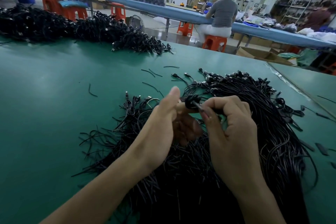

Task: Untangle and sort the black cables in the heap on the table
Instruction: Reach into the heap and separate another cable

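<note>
The coiled black cable (pixel 190 102) sat just above the heap (pixel 254 151), wound round the straight index finger (pixel 181 110) of your left hand (pixel 163 120), whose thumb stood up clear. Its other fingers curled under in shadow, and I cannot tell whether they gripped anything. Over the heap beside the coil, your right hand (pixel 231 123) pinched the cable's strand between thumb and forefinger, the remaining fingers curled. The heap lay on the green table (pixel 54 96).
</note>
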Available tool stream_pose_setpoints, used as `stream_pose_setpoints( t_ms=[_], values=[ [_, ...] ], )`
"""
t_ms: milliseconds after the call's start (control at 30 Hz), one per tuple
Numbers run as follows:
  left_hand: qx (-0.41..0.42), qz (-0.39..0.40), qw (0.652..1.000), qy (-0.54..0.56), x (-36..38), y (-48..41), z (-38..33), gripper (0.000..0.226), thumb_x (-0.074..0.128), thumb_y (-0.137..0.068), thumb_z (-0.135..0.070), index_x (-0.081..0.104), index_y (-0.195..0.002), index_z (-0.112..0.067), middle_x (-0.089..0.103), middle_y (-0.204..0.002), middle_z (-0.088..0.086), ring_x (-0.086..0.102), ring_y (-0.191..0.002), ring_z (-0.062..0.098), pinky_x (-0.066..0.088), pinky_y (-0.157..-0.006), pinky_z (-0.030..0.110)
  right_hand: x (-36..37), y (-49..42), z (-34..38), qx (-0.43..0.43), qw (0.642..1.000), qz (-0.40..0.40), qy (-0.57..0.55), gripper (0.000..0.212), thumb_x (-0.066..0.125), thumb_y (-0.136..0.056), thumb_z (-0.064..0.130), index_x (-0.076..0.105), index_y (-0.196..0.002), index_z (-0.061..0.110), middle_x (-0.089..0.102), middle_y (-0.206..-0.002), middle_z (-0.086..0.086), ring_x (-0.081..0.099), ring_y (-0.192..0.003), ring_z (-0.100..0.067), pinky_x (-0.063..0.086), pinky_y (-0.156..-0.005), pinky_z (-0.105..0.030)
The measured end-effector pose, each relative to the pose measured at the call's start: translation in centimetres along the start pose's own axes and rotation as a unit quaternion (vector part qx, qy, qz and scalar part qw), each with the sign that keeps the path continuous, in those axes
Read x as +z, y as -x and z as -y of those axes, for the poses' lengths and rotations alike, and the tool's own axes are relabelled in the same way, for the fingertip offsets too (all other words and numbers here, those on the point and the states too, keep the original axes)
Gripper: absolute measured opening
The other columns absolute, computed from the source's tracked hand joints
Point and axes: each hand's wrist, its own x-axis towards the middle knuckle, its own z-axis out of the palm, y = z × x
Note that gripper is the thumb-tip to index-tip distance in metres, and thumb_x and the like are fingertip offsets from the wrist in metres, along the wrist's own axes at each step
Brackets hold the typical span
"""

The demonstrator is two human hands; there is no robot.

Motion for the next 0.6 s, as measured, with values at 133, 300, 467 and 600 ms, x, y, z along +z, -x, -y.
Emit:
stream_pose_setpoints(
  t_ms=[133, 300, 467, 600],
  values=[
    [-0.026, -0.031, 0.992, 0.118, -0.3, -0.6, 0.2, 0.059, 0.050, -0.085, -0.064, 0.078, -0.087, -0.013, 0.071, -0.085, 0.010, 0.066, -0.078, 0.021, 0.058, -0.079, 0.040, 0.2, 0.2, 0.1, -0.037, 0.999, 0.010, 0.016, 0.003, 0.053, -0.093, 0.035, 0.055, -0.091, 0.035, 0.052, -0.091, 0.020, 0.042, -0.092, -0.006, 0.038, -0.083, -0.028],
    [0.021, -0.073, 0.991, 0.112, -1.2, -1.0, 0.3, 0.039, 0.077, -0.070, -0.027, 0.073, -0.107, -0.015, 0.076, -0.096, 0.009, 0.069, -0.089, 0.021, 0.053, -0.088, 0.038, 0.5, 0.4, -0.2, -0.009, 0.999, 0.022, 0.042, 0.006, 0.060, -0.097, 0.028, 0.061, -0.093, 0.032, 0.056, -0.089, 0.017, 0.047, -0.090, -0.011, 0.041, -0.081, -0.027],
    [0.092, -0.042, 0.989, 0.109, -1.0, -0.8, 0.2, 0.043, 0.074, -0.074, -0.002, 0.067, -0.112, -0.019, 0.077, -0.100, 0.008, 0.072, -0.099, 0.017, 0.055, -0.084, 0.022, 0.1, 0.2, -0.6, 0.086, 0.994, 0.061, -0.041, 0.013, 0.055, -0.094, 0.037, 0.059, -0.083, 0.041, 0.061, -0.090, 0.021, 0.054, -0.091, -0.005, 0.038, -0.070, -0.012],
    [0.195, -0.057, 0.975, -0.091, -0.8, -0.4, 0.3, 0.034, 0.067, -0.075, 0.001, 0.077, -0.093, -0.027, 0.076, -0.097, -0.004, 0.068, -0.085, 0.034, 0.052, -0.065, 0.039, -0.4, 0.0, -1.3, 0.120, 0.988, 0.055, -0.074, 0.017, 0.056, -0.096, 0.031, 0.064, -0.082, 0.034, 0.061, -0.073, 0.014, 0.052, -0.067, -0.002, 0.035, -0.059, -0.018]
  ],
)
